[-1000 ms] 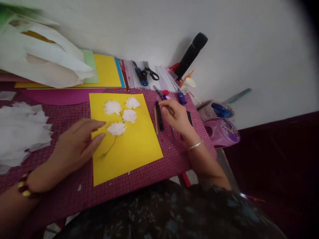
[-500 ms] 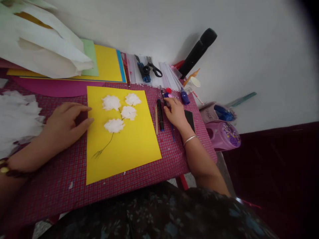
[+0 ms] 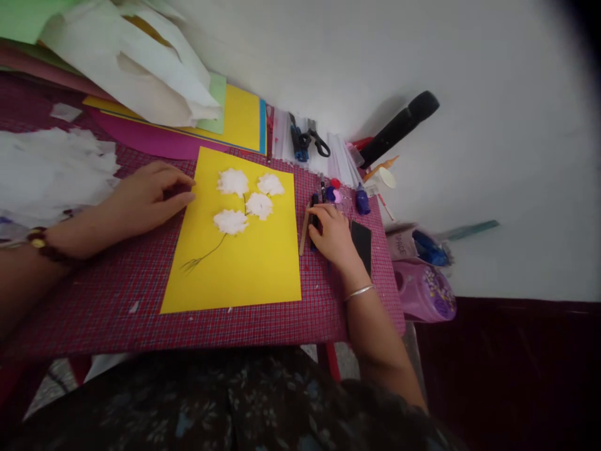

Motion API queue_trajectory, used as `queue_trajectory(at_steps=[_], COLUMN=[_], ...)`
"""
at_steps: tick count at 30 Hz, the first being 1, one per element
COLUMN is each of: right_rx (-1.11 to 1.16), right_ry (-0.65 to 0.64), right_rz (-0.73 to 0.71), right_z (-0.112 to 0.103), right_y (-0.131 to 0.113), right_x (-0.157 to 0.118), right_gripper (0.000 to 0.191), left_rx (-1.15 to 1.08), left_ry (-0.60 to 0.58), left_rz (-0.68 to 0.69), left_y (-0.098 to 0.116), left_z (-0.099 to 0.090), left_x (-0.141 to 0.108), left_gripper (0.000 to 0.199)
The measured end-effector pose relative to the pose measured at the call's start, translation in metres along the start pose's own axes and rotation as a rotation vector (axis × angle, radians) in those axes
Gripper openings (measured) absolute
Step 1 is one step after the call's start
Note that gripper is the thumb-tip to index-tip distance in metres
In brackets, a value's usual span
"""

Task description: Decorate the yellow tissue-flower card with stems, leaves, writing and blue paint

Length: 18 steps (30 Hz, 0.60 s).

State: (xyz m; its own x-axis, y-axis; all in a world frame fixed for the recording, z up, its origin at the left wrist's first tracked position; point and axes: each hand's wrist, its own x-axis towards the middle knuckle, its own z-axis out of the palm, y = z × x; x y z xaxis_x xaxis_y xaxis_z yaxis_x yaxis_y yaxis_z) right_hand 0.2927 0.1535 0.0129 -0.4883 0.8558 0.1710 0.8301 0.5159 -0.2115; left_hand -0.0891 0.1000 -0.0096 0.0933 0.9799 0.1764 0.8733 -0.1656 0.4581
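Observation:
A yellow sheet (image 3: 244, 269) lies on the checked tablecloth, bearing several white fluffy paper blossoms (image 3: 231, 222) and a thin dark drawn stem. My left hand (image 3: 153, 194) rests at the sheet's left edge, thumb and fingers apart with nothing between them. To the right of the sheet, my right hand (image 3: 332, 233) is over a black marker (image 3: 314, 202), fingers bent down on it; the fingertips are partly hidden, so its hold is unclear. A wooden stick (image 3: 304, 232) lies just left of the marker.
White paper pieces (image 3: 51, 172) are heaped at the left. Coloured sheets (image 3: 241, 122), a cutter (image 3: 297, 141) and scissors (image 3: 315, 139) lie along the wall. A purple bottle (image 3: 362, 199) and a dark flat object (image 3: 361, 244) are at the right.
The view has shifted. My right hand has moved from the upper pen toward the black marker and stick, nearer the yellow sheet. My left hand stays by the sheet's left edge.

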Motion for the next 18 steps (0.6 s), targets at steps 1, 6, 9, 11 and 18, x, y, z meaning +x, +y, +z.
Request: queue_trajectory(at_steps=[1,6,9,11,18], right_rx=[-0.025,-0.066,-0.059,-0.071,-0.158], right_ry=[-0.010,-0.012,-0.014,-0.018,-0.030], right_rz=[0.013,0.045,0.047,0.062,0.142], right_z=[0.000,0.002,0.001,0.000,-0.002], right_y=[0.002,0.008,0.006,0.005,0.002], right_x=[0.001,0.003,0.004,0.004,0.006], right_gripper=[0.038,0.040,0.040,0.040,0.041], left_rx=[-0.004,0.034,0.073,0.091,0.153], left_ry=[0.002,-0.006,-0.015,-0.019,0.003], left_rz=[-0.012,-0.004,0.034,0.061,0.138], left_y=[0.001,0.001,-0.002,-0.005,-0.013], left_z=[-0.001,-0.002,0.000,0.001,0.006], left_x=[0.000,0.002,0.003,0.004,0.004], left_gripper=[0.051,0.055,0.058,0.056,0.051])
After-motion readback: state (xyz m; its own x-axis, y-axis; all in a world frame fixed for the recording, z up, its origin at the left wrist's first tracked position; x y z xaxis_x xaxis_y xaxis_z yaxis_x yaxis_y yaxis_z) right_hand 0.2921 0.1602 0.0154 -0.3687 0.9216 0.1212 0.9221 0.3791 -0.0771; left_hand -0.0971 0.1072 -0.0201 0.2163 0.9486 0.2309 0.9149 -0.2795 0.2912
